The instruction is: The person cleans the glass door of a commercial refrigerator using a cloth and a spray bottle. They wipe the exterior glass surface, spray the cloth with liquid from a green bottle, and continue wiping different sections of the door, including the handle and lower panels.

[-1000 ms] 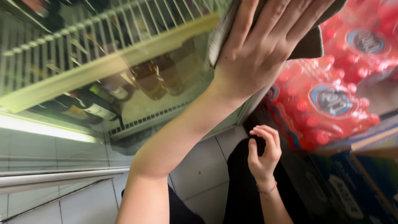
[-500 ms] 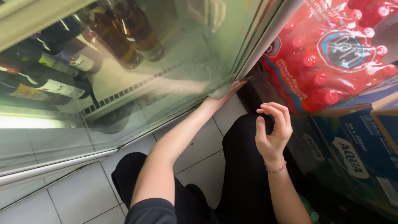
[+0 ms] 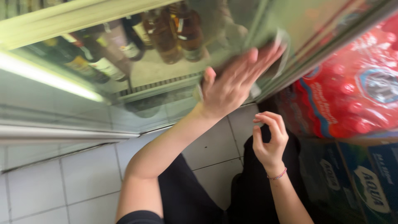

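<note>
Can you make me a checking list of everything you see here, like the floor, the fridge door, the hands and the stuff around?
Surface: pale tiled floor.
Job's things: glass fridge door; a cloth, blurred, under the left hand.
Clutter: red shrink-wrapped bottle pack stacked on blue cartons.
Hands: left hand flat on the glass; right hand empty, fingers curled, apart from everything.
Cables: nothing seen.
Surroundings: dark bottles on a wire shelf behind the glass.

Black short sleeve (image 3: 139,216), black trousers (image 3: 186,199), thin cord bracelet (image 3: 277,176) (reddish, right wrist).
</note>
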